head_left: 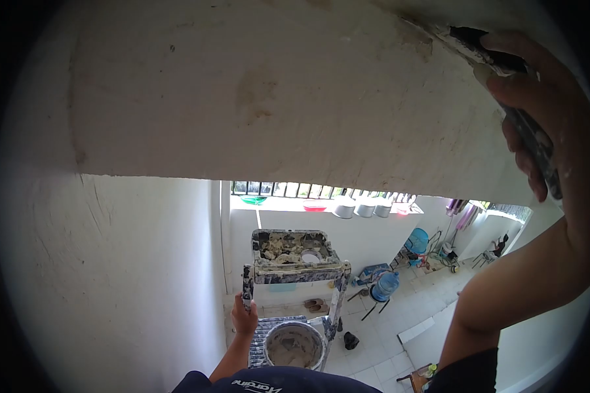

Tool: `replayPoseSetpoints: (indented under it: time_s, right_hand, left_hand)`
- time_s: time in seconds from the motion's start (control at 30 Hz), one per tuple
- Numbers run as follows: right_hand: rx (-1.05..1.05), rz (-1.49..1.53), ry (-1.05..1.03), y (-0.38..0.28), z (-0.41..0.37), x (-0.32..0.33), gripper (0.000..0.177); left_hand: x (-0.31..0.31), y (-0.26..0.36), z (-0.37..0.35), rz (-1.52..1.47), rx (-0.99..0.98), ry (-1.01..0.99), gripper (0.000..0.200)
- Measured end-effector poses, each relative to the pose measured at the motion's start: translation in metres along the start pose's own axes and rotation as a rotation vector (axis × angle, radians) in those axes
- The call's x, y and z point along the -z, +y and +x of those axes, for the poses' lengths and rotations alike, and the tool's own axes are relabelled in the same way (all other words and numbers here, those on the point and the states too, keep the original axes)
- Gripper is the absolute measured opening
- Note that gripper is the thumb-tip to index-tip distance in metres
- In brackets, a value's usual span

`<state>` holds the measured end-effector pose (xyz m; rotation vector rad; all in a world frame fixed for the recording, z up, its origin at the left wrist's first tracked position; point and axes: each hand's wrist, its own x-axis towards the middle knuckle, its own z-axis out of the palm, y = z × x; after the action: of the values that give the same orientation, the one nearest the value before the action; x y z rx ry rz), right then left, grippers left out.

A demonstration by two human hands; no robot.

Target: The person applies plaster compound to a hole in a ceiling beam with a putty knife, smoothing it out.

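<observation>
My right hand (554, 105) is raised at the upper right, its fingers wrapped round the smeared dark handle of a putty knife (534, 147). The blade end meets the white wall surface (275, 98) beside a dark, ragged hole (469, 36). Lower down, my left hand (244, 318) grips the side rail of a paint-splattered stepladder (337, 288). On the ladder's ribbed step, close to my body, stands a bucket (322, 344) with greyish paste inside. The ladder's top tray (259, 245) is crusted with dried material and holds a small white round thing (311, 256).
Far below is a tiled floor (380, 347) with shoes (316, 306), a blue water jug (385, 286) on a stool and a small wooden table (413, 380). Pots (344, 207) and coloured basins line a ledge by a railing. A white wall (144, 275) rises at the left.
</observation>
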<state>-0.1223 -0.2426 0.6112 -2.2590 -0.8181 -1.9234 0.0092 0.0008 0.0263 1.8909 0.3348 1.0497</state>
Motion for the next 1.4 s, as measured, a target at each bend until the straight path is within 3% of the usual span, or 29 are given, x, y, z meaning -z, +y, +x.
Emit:
replayPoseSetpoints:
  time_s: [0.33, 0.57, 0.77, 1.07, 1.2, 1.27, 1.4]
  right_hand:
    - [-0.024, -0.314, -0.088, -0.001, -0.002, -0.010, 0.017]
    - [0.012, -0.209, 0.097, 0.015, 0.012, -0.013, 0.017]
    - [-0.024, -0.198, 0.125, 0.011, 0.009, -0.003, 0.019]
    - [-0.304, -0.066, 0.023, -0.008, -0.055, 0.024, 0.023]
    - [-0.282, 0.114, 0.130, -0.018, -0.085, -0.017, 0.025]
    - [-0.244, 0.311, 0.252, -0.022, -0.092, -0.050, 0.026]
    - [-0.272, 0.391, 0.452, -0.026, -0.082, -0.102, 0.032]
  left_hand:
    - [0.003, 0.000, 0.001, -0.064, 0.038, -0.070, 0.037]
    - [-0.001, -0.006, -0.002, -0.052, 0.085, -0.077, 0.037]
    - [0.005, 0.004, 0.001, -0.030, -0.024, -0.011, 0.034]
    - [0.003, 0.008, 0.000, -0.051, 0.029, -0.052, 0.033]
    - [0.007, 0.012, 0.000, -0.030, 0.094, -0.092, 0.044]
    - [0.003, 0.007, -0.001, -0.026, 0.035, -0.055, 0.037]
    - [-0.001, 0.001, -0.002, -0.028, -0.009, -0.026, 0.036]
